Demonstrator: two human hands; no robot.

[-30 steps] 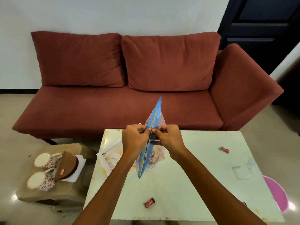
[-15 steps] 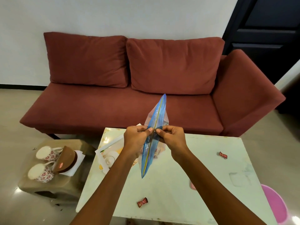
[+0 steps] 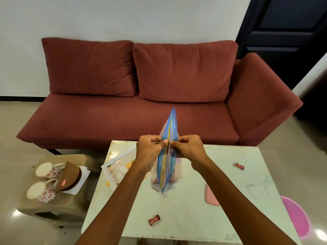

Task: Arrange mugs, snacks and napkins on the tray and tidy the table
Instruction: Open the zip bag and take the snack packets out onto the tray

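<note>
Since a moment ago a pink flat thing [image 3: 212, 196] is showing on the table [image 3: 230, 218]. Both my left hand [image 3: 150, 149] and right hand [image 3: 188, 146] are pinching the zip bag [image 3: 167, 167] upright; its contents are blurring. Two loose candies [image 3: 154, 219] [image 3: 239, 166] and two mugs [image 3: 46, 171] [image 3: 40, 191] are lying about; my arm is hiding the tray [image 3: 115, 175].

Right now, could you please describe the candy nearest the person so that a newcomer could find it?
Start at the pale table in front of the red sofa. Near its front edge lies a small red-wrapped candy. Its twin lies farther back, on the right.
</note>
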